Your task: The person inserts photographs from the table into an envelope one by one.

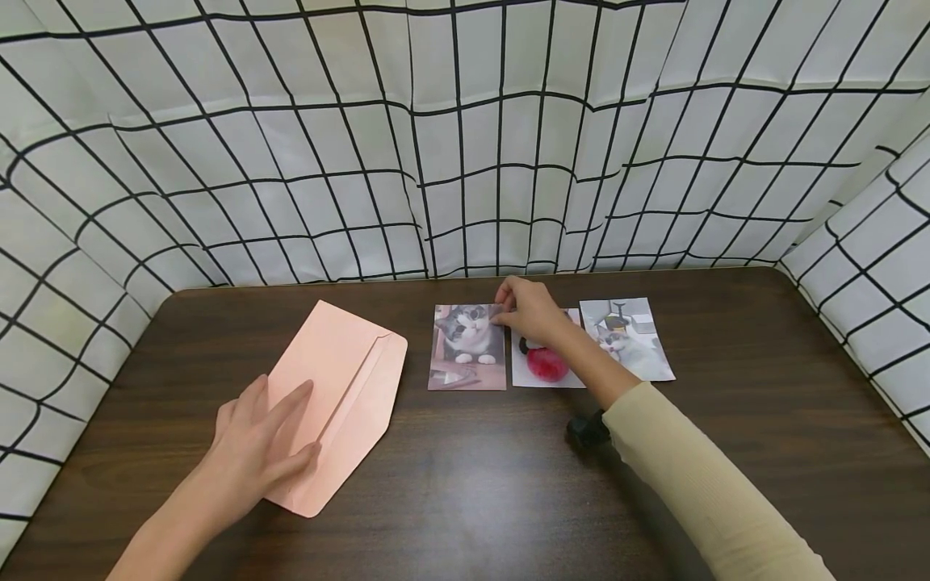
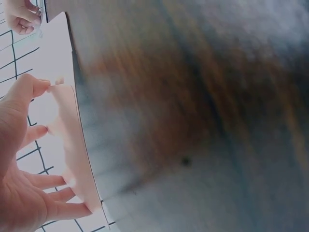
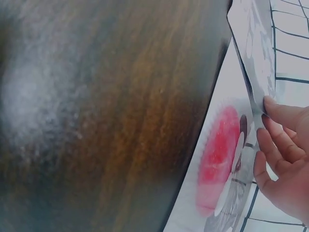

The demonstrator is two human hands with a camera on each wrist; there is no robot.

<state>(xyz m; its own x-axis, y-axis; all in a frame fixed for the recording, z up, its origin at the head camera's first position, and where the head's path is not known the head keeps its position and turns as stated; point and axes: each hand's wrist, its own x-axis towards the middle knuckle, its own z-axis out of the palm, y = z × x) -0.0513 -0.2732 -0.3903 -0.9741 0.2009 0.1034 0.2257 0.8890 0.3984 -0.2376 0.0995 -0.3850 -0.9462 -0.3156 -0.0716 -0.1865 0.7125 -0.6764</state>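
Observation:
A pink envelope (image 1: 334,347) lies at an angle on the left of the table, its flap side up. My left hand (image 1: 250,448) rests on it with the fingers spread; in the left wrist view the fingertips touch the envelope (image 2: 79,150). Three cat photo cards lie in a row near the back. With thumb and fingers my right hand (image 1: 534,311) pinches the right edge of the left card (image 1: 468,355), which is lifted slightly in the right wrist view. Partly under that hand is the middle card (image 1: 546,367), showing a red fluffy shape. The right card (image 1: 632,343) lies beside it.
The dark wooden table (image 1: 450,500) ends at a white curtain (image 1: 479,137) with black grid lines, which hangs behind it and along both sides. Below the right wrist shows a small black object (image 1: 587,432), apparently worn on it.

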